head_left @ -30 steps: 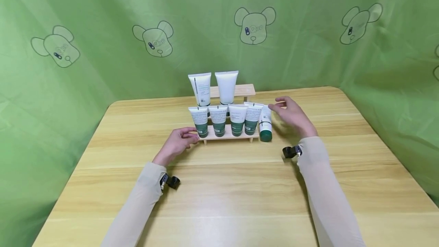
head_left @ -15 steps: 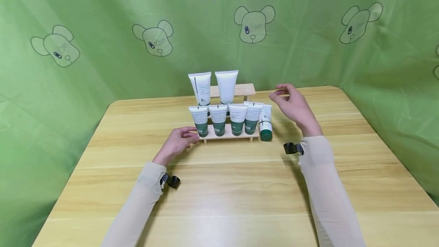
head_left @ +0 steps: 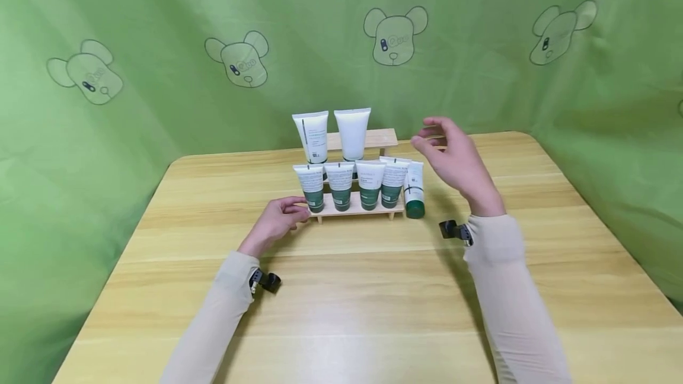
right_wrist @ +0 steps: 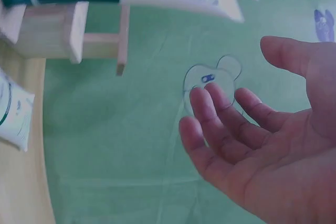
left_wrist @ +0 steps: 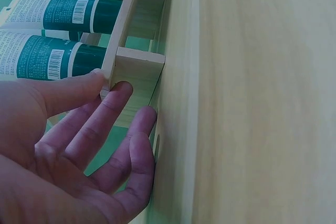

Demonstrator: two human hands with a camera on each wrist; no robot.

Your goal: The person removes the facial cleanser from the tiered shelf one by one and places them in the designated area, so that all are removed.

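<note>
A stepped wooden display rack (head_left: 352,211) stands toward the back of the table. Several white-and-green squeeze tubes (head_left: 340,185) stand cap down along its front step, and two larger white tubes (head_left: 353,135) rise behind them. At the rack's left end, my left hand (head_left: 274,222) pinches the edge of the front step between thumb and a finger, plain in the left wrist view. My right hand (head_left: 456,159) is raised to the right of the rack, fingers loosely bent and holding nothing. Below it, another tube (head_left: 414,188) is beside the rack's right end; whether it leans or lies I cannot tell.
The wooden table (head_left: 341,301) stretches in front of the rack. A green curtain (head_left: 315,22) with bear drawings hangs behind and at both sides. The rack's top step (head_left: 380,137) shows bare wood on its right part.
My right hand has lifted away from the tube at the rack's right end and moved up and back. The left hand keeps its place on the rack.
</note>
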